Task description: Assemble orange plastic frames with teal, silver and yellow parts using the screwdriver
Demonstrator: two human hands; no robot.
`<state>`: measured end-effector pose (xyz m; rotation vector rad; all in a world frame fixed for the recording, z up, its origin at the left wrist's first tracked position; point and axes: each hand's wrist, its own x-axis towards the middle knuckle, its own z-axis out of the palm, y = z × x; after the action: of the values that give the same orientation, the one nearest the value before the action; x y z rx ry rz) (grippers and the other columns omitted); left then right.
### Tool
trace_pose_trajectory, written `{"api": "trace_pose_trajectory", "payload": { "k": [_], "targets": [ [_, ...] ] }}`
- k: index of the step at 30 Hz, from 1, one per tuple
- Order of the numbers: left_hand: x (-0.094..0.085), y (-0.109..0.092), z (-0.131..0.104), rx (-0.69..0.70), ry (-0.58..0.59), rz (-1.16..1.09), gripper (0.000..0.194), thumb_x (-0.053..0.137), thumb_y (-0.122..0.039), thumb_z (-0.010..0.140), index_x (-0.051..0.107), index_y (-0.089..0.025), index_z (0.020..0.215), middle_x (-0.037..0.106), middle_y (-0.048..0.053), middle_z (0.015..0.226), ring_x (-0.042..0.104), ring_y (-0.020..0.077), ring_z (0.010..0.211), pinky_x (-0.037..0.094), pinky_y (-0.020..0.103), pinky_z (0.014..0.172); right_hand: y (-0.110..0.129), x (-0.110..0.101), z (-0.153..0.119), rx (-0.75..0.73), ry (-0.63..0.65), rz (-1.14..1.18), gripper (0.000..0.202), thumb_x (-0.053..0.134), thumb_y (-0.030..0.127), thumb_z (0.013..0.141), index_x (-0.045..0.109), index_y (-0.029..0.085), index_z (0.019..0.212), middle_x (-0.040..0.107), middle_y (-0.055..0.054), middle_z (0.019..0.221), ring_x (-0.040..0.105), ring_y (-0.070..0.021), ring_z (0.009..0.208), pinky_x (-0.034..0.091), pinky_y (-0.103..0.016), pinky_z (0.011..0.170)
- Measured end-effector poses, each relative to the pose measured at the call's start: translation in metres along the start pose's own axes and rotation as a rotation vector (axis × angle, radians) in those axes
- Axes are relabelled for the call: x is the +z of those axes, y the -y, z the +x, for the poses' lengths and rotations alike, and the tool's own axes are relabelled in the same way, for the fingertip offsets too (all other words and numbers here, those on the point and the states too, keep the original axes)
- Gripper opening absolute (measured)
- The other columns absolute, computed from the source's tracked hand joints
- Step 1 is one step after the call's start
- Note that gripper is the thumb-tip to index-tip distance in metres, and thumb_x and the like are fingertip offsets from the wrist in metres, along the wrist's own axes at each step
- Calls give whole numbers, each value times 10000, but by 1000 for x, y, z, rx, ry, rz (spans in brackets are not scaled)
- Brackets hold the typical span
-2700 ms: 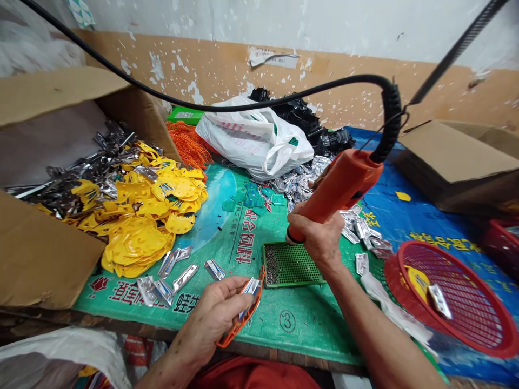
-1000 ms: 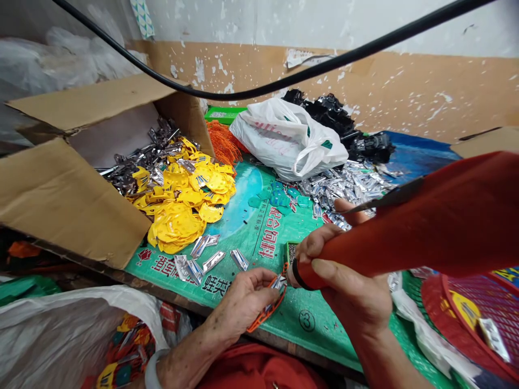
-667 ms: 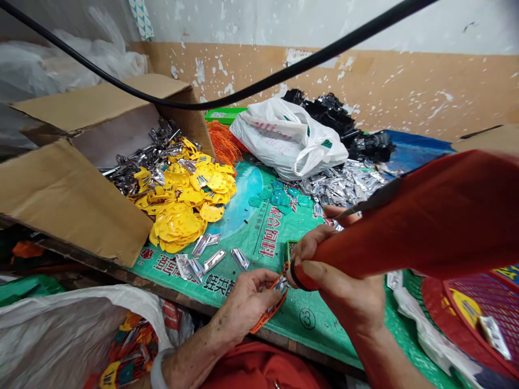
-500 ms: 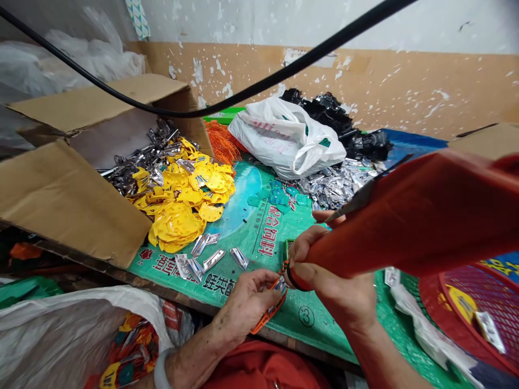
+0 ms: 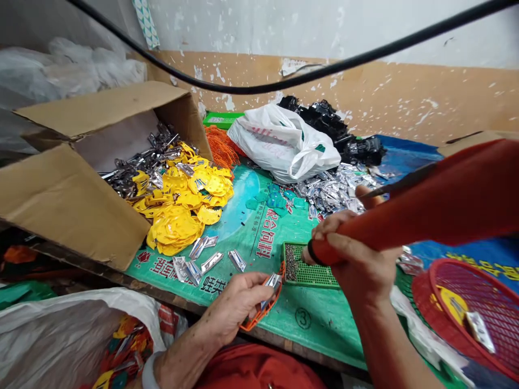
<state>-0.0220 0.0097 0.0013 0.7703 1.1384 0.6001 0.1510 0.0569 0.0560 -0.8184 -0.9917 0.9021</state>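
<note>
Pinches a silver metal plate (image 5: 273,281) and an orange plastic frame (image 5: 263,314) together between thumb and fingers of the left hand (image 5: 231,302), near the front edge of the green printed sheet (image 5: 328,321), just left of the green mesh tray (image 5: 314,276). Clasps a red electric screwdriver (image 5: 417,213) in the right hand (image 5: 363,262), fingers wrapped around the lower end. Points the nose leftward over the tray, beside small screws (image 5: 290,259) heaped at the left side; cannot tell about contact with them. Has loose silver plates (image 5: 212,262) lying beyond the left hand, yellow plates (image 5: 176,229) piled at a cardboard box (image 5: 73,205).
</note>
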Motion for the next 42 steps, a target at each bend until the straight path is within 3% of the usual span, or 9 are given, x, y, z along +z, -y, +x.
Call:
{"api": "trace_pose_trajectory", "payload": {
  "k": [3, 7, 13, 24, 33, 36, 42],
  "targets": [
    [1, -1, -1, 14, 9, 20, 252, 650, -377, 696, 628, -142, 785, 483, -62, 582, 310, 51, 463, 168, 218, 438, -18, -11, 19, -32, -164, -164, 163, 779, 164, 551, 628, 184, 610, 614, 26, 599, 546, -135, 501, 471, -300, 493],
    [2, -4, -1, 13, 0, 55, 252, 632, -381, 691, 612, -147, 782, 481, -64, 579, 286, 49, 447, 163, 218, 427, -42, -26, 31, -14, -238, -255, 173, 793, 190, 537, 650, 170, 632, 613, 22, 602, 534, -133, 499, 459, -299, 493],
    [3, -5, 1, 31, -19, 62, 245, 631, -389, 694, 594, -152, 741, 480, -61, 588, 324, 48, 468, 218, 199, 438, -51, -28, 33, 2, -252, -298, 187, 803, 221, 523, 655, 167, 622, 612, 28, 591, 530, -132, 498, 454, -297, 501],
    [0, 3, 5, 109, -1, 15, 300, 683, -355, 734, 669, -133, 936, 536, -48, 659, 364, 46, 500, 247, 184, 439, -53, -25, 33, 20, -233, -324, 159, 795, 194, 526, 661, 160, 604, 623, 22, 575, 539, -137, 503, 459, -295, 507],
    [-1, 5, 8, 161, -96, -20, 684, 750, -423, 698, 517, -180, 1293, 538, -69, 675, 374, 52, 477, 251, 187, 425, -57, -29, 32, 51, -216, -313, 221, 801, 283, 547, 646, 169, 656, 609, 24, 599, 541, -139, 484, 467, -303, 473],
    [-1, 7, 8, 170, -101, -14, 689, 758, -427, 687, 546, -173, 1291, 536, -65, 673, 385, 57, 492, 265, 193, 445, -58, -29, 31, 54, -214, -318, 233, 800, 303, 552, 647, 170, 668, 617, 21, 605, 551, -144, 492, 475, -310, 483],
    [1, 4, 7, 137, -114, 56, 523, 769, -393, 652, 691, -149, 1109, 528, -59, 646, 369, 56, 494, 265, 205, 466, -54, -25, 32, 39, -204, -328, 196, 797, 260, 533, 639, 176, 614, 597, 35, 540, 523, -133, 478, 443, -296, 483]
  ]
}}
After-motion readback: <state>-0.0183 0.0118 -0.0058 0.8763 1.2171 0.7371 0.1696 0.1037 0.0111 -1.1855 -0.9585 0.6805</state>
